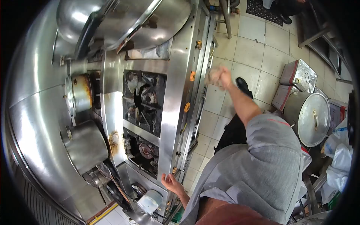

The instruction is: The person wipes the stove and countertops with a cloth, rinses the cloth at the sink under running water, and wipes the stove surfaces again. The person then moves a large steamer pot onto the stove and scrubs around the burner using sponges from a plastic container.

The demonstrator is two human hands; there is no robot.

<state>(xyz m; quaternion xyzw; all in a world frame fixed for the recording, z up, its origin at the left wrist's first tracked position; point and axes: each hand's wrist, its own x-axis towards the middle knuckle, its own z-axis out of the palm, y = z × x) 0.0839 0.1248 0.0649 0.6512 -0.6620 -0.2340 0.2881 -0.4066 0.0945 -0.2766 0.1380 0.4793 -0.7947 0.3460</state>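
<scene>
My left hand (171,184) is at the front edge of the stove, close to a brass-coloured knob (174,170). Its fingers are apart, slightly curled, with nothing seen in them. Stretched forward above the tiled floor, my right hand (221,77) is beside the stove's front rail. Motion smears its fingers, so whether they hold anything does not show. The stove (170,93) carries black burner grates (144,99) and several orange knobs (192,76) along its front.
A large steel pan (157,22) covers the stove's far end. Pots (87,146) line the back shelf. A white container (150,201) stands near my left hand. On my right are a lidded pot (313,119), tins (299,76) and plastic bags (339,170). Another person's shoe (285,18) shows ahead.
</scene>
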